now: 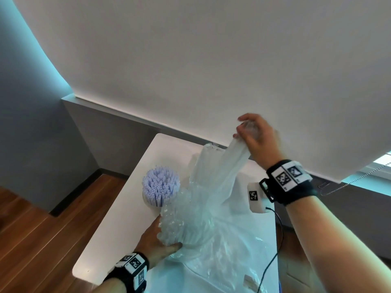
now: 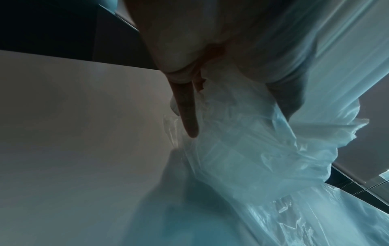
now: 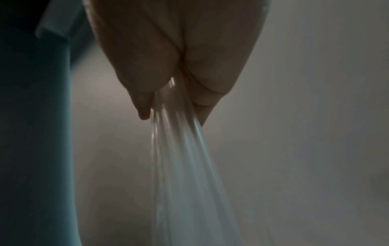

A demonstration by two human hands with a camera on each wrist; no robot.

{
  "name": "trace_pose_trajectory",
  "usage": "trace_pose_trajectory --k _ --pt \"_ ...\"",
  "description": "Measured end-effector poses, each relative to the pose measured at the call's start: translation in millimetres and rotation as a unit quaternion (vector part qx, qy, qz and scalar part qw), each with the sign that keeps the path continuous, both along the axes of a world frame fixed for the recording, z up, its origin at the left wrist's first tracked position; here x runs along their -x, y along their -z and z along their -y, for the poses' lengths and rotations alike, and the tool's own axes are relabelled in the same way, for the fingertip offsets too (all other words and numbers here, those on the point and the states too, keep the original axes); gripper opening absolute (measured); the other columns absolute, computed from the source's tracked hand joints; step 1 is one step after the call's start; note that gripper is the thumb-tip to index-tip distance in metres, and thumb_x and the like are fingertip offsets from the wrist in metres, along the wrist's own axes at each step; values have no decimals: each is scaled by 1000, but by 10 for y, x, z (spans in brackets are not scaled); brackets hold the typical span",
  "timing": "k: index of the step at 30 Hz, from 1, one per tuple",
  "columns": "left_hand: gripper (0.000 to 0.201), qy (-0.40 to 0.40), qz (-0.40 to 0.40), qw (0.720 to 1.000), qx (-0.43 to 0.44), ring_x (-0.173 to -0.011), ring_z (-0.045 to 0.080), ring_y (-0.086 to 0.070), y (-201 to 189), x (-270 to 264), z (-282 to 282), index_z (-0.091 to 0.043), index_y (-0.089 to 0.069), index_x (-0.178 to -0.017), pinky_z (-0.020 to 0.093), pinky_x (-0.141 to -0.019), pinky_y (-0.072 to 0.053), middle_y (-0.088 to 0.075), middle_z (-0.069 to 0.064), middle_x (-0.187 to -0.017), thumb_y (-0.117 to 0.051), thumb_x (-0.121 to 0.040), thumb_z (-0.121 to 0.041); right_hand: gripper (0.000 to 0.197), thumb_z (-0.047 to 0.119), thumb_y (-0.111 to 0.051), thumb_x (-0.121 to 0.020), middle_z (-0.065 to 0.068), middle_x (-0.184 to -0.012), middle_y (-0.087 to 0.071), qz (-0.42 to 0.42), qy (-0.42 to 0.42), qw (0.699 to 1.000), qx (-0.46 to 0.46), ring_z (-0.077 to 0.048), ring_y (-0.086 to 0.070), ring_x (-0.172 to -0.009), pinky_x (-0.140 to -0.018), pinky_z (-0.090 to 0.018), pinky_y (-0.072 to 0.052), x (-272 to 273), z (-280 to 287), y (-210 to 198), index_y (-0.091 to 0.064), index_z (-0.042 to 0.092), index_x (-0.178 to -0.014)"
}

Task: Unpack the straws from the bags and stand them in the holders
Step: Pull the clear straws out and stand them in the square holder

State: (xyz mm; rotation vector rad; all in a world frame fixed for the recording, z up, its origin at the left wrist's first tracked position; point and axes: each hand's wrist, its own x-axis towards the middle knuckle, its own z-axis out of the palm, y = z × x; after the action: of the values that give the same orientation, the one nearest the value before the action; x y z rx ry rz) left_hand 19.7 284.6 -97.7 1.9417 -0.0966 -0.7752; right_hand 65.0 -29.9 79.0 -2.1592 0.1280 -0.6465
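On the white table [image 1: 118, 240] a white holder [image 1: 148, 203] stands full of pale lilac straws [image 1: 160, 185]. My left hand [image 1: 157, 240] grips a bundle of clear straws [image 1: 172, 223] near its open ends, thumb curled under it. A clear plastic bag [image 1: 222, 178] stretches up from the bundle. My right hand [image 1: 252, 134] is raised above the table and pinches the bag's top end. In the right wrist view, the right hand's fingers [image 3: 143, 106] squeeze the gathered film [image 3: 179, 149]. In the left wrist view, one finger [image 2: 188, 113] lies along the plastic [image 2: 242, 158].
Crumpled clear plastic [image 1: 224, 263] lies over the near right of the table. A black cable [image 1: 271, 256] hangs by the table's right edge. A grey wall ledge [image 1: 127, 117] runs behind the table, and wooden floor [image 1: 42, 240] lies to the left.
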Motion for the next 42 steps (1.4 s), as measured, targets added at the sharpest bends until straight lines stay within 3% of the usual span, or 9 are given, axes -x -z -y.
trace_pose_trajectory --k 3,6,11,15,19,24,29,34,42 --pt "73 3 0 1000 7 -100 8 -59 9 -2 -10 -37 -47 -118 20 -89 -42 -59 -21 -101 -92 -62 -26 26 26 -66 -92 8 -115 -65 -130 -8 982 134 -12 -59 -108 -98 -29 -44 -63 60 501 -61 26 -118" --pt "74 4 -9 1000 7 -104 9 -61 67 -19 -25 -37 -49 -118 23 -92 -45 -63 -18 -105 -93 -60 -30 54 45 -57 -94 11 -156 -31 -281 -34 931 231 -22 -22 -146 -117 -47 -23 -86 96 911 -39 37 -144" --pt "80 3 -15 1000 1 -101 9 -65 140 -33 -45 -33 -54 -123 27 -94 -50 -68 -12 -108 -94 -54 -36 61 64 -33 -96 26 -159 5 -368 -26 886 281 -17 17 -149 -116 -55 0 -58 11 974 -9 50 -151" --pt "84 2 -11 1000 -5 -102 8 -66 207 -37 -52 -33 -55 -125 27 -94 -51 -70 -12 -109 -94 -51 -39 42 38 -47 -96 12 -154 -32 -189 -2 948 257 -20 -21 -144 -112 -51 -22 13 -117 719 -44 38 -138" --pt "78 -5 -12 1000 -6 -101 10 -65 238 -36 -56 -34 -56 -121 24 -92 -49 -70 -12 -105 -95 -53 -35 32 12 -49 -90 3 -107 -68 -153 -95 951 251 -18 -65 -90 -83 -41 -54 285 -531 519 -64 23 -117" --pt "76 8 -7 1000 -6 -99 5 -66 239 -32 -74 -34 -57 -121 26 -93 -51 -71 -14 -105 -94 -54 -38 53 21 -46 -92 -4 -94 -69 -314 -111 910 245 -25 -67 -82 -76 -42 -55 844 -883 713 -28 33 -141" --pt "75 7 -4 1000 3 -101 6 -63 186 -20 -58 -34 -53 -122 17 -83 -45 -66 -15 -108 -93 -59 -32 78 25 -54 -93 -10 -116 -65 -309 -141 932 131 -26 -65 -102 -90 -39 -52 879 -994 967 -2 48 -147" --pt "77 18 -2 1000 7 -103 2 -63 237 -30 -90 -33 -54 -125 16 -84 -45 -67 -17 -111 -93 -58 -36 71 21 -60 -91 15 -133 -53 -263 -170 950 1 -2 -49 -117 -104 -23 -40 721 -1016 1109 -24 42 -148" --pt "65 30 4 1000 -1 -98 -1 -61 168 -22 -84 -36 -55 -116 18 -87 -43 -66 -21 -104 -91 -63 -33 43 14 -73 -77 26 -116 -62 -235 -168 955 -68 2 -56 -105 -84 -9 -37 623 -1055 1135 -59 33 -114"
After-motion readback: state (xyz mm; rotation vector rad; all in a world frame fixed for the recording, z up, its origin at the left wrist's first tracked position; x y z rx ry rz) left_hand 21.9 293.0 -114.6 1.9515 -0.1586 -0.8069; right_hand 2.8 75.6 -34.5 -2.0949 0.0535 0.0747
